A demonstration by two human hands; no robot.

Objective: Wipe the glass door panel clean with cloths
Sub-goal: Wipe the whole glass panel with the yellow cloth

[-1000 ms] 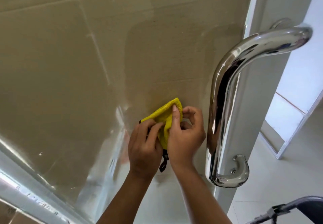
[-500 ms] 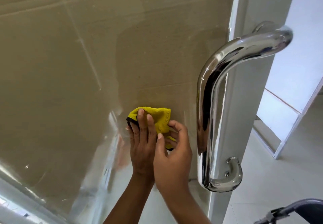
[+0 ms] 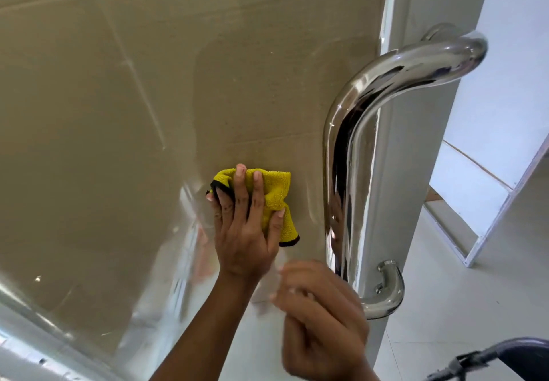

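Glass door panel (image 3: 118, 113): upright, clear, with pale streaks and bright reflections toward its lower left. Cloth (image 3: 276, 190): yellow terry with black edging, bunched into a small wad. It lies against the glass, left of the door handle (image 3: 341, 158) and apart from it. Left hand (image 3: 242, 232) presses it there with straight fingers. One black-trimmed corner hangs below the thumb.

A yellow cloth (image 3: 274, 193) is being pressed against the glass door panel (image 3: 118, 113) by the left hand (image 3: 240, 232). The blurred right hand (image 3: 320, 321) is being held lower, beside the chrome handle (image 3: 341, 143).
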